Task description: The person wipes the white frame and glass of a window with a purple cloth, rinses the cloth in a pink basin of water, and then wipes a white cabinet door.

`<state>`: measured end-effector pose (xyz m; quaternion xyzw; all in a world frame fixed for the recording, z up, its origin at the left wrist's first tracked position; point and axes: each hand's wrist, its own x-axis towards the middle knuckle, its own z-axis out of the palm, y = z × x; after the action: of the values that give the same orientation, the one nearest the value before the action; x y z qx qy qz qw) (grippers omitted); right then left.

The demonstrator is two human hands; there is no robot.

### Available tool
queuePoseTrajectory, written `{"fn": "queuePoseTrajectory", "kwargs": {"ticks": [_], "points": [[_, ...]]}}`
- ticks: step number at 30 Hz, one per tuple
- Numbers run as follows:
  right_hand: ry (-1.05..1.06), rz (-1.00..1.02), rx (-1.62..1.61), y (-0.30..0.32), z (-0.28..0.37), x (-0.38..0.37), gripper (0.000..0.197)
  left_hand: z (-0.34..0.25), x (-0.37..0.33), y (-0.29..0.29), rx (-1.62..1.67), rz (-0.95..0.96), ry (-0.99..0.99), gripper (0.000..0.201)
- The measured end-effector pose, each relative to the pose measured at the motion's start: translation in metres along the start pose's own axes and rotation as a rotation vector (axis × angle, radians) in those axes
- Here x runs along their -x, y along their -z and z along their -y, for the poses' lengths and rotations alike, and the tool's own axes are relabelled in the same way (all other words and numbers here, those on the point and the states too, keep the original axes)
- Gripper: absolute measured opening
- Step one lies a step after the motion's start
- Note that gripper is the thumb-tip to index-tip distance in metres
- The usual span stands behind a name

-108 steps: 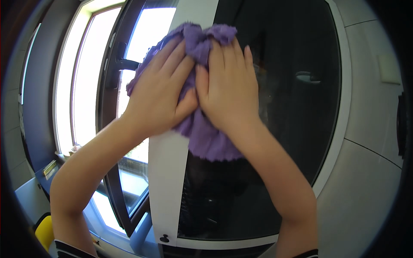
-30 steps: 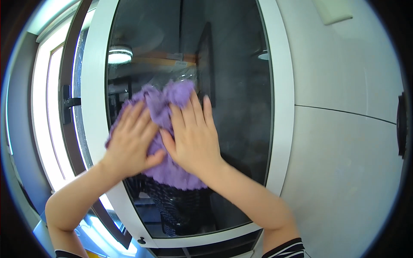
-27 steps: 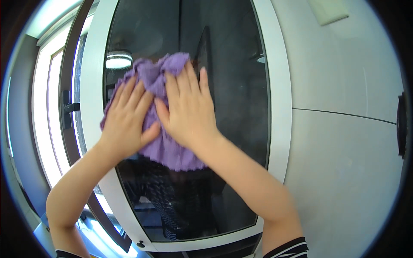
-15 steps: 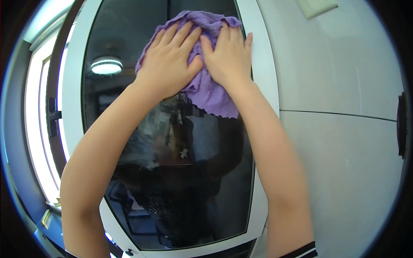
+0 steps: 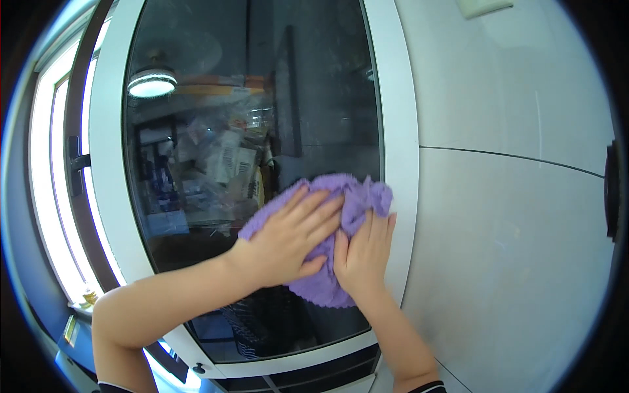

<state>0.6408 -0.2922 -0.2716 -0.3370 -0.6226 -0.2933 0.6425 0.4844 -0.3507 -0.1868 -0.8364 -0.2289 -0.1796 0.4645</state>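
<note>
A purple cloth [image 5: 321, 292] lies bunched against the dark glass panel [image 5: 334, 105], low on its right side. On the cloth's left part my left hand [image 5: 288, 239] rests flat, fingers stretched up and to the right. My right hand [image 5: 367, 255] presses on the cloth's right part beside the frame, its fingers pointing up and partly hidden by a raised fold. Neither hand is closed round the cloth. The white frame [image 5: 401, 98] borders the glass, and the cloth's upper right corner overlaps it.
Packages [image 5: 236, 157] show behind or in the glass, along with a reflected round lamp [image 5: 152, 84]. A bright window with a dark handle [image 5: 78, 164] stands at the left. Pale wall tiles [image 5: 504, 229] fill the right. A small black knob [image 5: 198, 368] sits at the frame's bottom.
Both hands have moved down the glass with the cloth, from near its top to its lower right. My elbows are more bent, and the packages behind the hands' former place now show.
</note>
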Motion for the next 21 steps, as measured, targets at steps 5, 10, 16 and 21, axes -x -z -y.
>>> {"fn": "queuePoseTrajectory", "kwargs": {"ticks": [5, 10, 16, 21], "points": [[-0.069, 0.121, 0.017, 0.011, 0.008, 0.006, 0.058, -0.008, 0.011, -0.001, 0.018, 0.014, -0.014, 0.067], [-0.054, 0.029, 0.031, 0.004, 0.007, -0.064, 0.055, 0.026, -0.033, 0.017, -0.16, -0.194, 0.031, 0.067], [0.06, -0.259, 0.106, -0.011, -0.01, -0.168, 0.054, 0.076, -0.087, 0.035, -0.382, -0.367, 0.129, 0.056], [0.06, -0.387, 0.077, -0.017, -0.015, -0.237, 0.06, 0.117, -0.123, 0.051, -0.523, -0.468, 0.138, 0.054]]}}
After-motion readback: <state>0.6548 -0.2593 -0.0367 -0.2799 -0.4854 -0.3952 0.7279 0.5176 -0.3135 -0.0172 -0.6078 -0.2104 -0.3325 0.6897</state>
